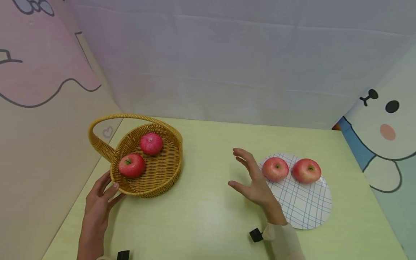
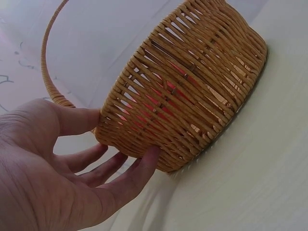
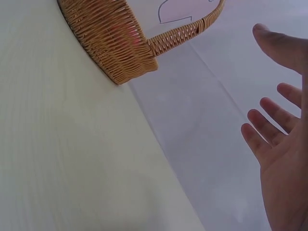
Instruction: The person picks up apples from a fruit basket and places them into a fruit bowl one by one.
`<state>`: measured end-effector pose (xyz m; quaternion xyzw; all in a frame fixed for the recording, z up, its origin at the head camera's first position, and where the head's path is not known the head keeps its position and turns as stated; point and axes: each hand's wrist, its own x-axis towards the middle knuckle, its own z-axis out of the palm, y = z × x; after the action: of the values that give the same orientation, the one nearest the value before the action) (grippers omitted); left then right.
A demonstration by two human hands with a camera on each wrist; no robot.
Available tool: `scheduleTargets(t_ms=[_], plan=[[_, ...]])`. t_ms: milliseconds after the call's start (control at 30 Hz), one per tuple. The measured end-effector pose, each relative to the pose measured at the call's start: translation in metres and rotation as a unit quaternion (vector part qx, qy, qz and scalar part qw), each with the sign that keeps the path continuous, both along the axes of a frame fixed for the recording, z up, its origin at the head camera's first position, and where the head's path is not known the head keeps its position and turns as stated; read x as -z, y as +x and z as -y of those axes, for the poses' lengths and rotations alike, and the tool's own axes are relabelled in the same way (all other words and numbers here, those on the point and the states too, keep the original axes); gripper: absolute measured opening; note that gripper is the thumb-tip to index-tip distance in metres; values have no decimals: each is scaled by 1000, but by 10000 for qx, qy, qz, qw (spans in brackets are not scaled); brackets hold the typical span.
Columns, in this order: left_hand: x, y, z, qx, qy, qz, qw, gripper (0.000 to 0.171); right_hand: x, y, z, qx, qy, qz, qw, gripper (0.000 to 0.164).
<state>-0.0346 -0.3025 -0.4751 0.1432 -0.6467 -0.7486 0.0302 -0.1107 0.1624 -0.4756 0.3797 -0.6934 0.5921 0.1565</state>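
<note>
A round wicker basket (image 1: 165,169) with a tall arched handle stands at the left. Inside it lie a red apple (image 1: 131,165) and a round pink-red fruit (image 1: 151,143). My left hand (image 1: 97,202) holds the basket's near left side; in the left wrist view its thumb meets the rim while the fingertips rest against the lower weave. My right hand (image 1: 256,186) hovers with fingers spread and nothing in it, just left of a plate (image 1: 302,209) with a blue checked pattern. Two more apples sit on that plate, a left one (image 1: 275,169) and a right one (image 1: 306,170).
A pale table (image 1: 208,216) carries the basket and the plate. White sheeting (image 1: 227,72) closes off the back, and printed cartoon panels stand along the left and right sides. Small black devices (image 1: 256,235) are worn at the wrists.
</note>
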Motion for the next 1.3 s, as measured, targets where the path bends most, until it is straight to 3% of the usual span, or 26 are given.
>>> scheduleTargets(t_ms=[267,733,1167,1300], plan=[[-1,0,1,-43,-42,158,9999,69,-6,-8,21,-308,-7,-74,9995,86],[-1,-1,-1,-74,-96,196,9997,70,-19,-21,62,-588,522,503,9956,92],[-1,-1,2,-106,38,251,9996,69,-26,-34,114,-1316,1209,135,9838,88],[-1,-1,1,-136,67,261,9995,68,-27,-34,125,-1443,1424,215,9790,89]])
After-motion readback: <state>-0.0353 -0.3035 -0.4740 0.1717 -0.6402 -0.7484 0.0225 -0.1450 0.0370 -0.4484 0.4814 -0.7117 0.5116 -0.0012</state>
